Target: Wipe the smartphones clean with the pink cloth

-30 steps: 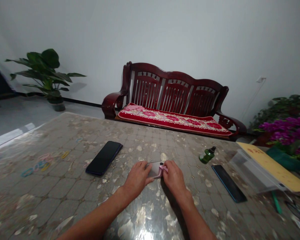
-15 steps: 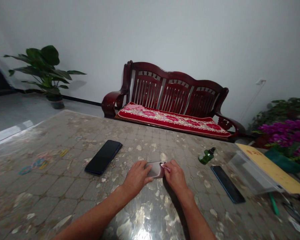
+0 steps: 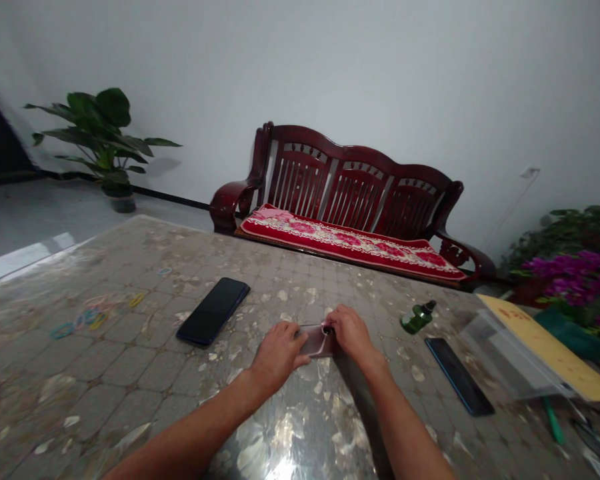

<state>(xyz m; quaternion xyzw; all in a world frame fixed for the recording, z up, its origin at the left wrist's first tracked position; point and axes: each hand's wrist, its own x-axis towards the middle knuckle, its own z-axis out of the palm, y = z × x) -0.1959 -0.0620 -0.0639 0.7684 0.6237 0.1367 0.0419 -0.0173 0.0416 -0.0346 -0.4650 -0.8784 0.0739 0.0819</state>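
A phone (image 3: 313, 341) with a pale, pinkish-grey back lies back up on the patterned table in front of me, its dark round camera near the right end. My left hand (image 3: 279, 350) grips its left end, thumb along the near side and fingers over the far side. Bent over the camera and the far right corner are the closed fingers of my right hand (image 3: 349, 331). What those fingertips pinch is hidden.
Left of my hands lies a black phone (image 3: 214, 312), with several coloured hair ties (image 3: 87, 315) farther left. On the right are a green bottle (image 3: 418, 317), another dark phone (image 3: 459, 377), a clear plastic box (image 3: 510, 357) under a yellow sheet (image 3: 550, 343), and purple flowers (image 3: 575, 277).
My right hand has shifted up to the phone's far right corner. The small pink piece seen in its fingers before no longer shows. My left hand keeps its grip; the view has turned slightly.
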